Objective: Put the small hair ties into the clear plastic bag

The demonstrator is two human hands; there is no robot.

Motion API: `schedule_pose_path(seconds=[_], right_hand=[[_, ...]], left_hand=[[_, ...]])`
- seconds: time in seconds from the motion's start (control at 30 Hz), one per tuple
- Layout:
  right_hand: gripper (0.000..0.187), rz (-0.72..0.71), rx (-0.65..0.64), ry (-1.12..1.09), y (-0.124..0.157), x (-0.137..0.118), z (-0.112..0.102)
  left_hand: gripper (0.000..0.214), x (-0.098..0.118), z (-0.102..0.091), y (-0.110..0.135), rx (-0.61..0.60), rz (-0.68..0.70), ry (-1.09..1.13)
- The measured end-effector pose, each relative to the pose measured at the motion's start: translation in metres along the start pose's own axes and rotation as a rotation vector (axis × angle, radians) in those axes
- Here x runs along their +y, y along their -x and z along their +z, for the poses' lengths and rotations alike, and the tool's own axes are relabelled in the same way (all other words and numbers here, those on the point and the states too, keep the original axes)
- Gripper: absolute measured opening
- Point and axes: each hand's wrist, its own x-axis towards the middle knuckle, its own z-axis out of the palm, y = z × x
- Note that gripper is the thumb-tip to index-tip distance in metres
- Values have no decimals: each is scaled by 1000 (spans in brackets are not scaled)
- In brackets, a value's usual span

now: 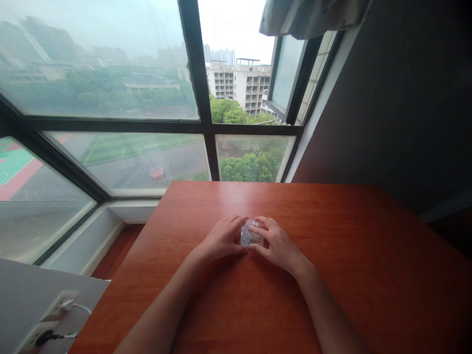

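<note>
A small clear plastic container (250,234) with something pale and brownish inside rests on the reddish wooden table (332,275), near its middle. My left hand (222,239) curls round its left side, fingers and thumb touching it. My right hand (276,243) cups its right side, fingers bent over the top edge. Both hands grip it together on the tabletop. What the container holds is too small to make out.
A large dark-framed window (201,83) fills the far side, one pane swung open at the right. A dark wall (405,108) stands to the right. At lower left a grey ledge (22,295) carries a white power socket (47,319) with plugged cables.
</note>
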Motion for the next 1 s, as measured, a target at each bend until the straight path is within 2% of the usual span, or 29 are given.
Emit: schedule_pose_path(seconds=[0.63,1.0], right_hand=[[41,7,5,10,-1,-3,0],[44,38,-18,-10,0,5,6]], left_hand=[[79,1,4,0,24,-17,-13],[75,-4,0,1,-2,23,13]])
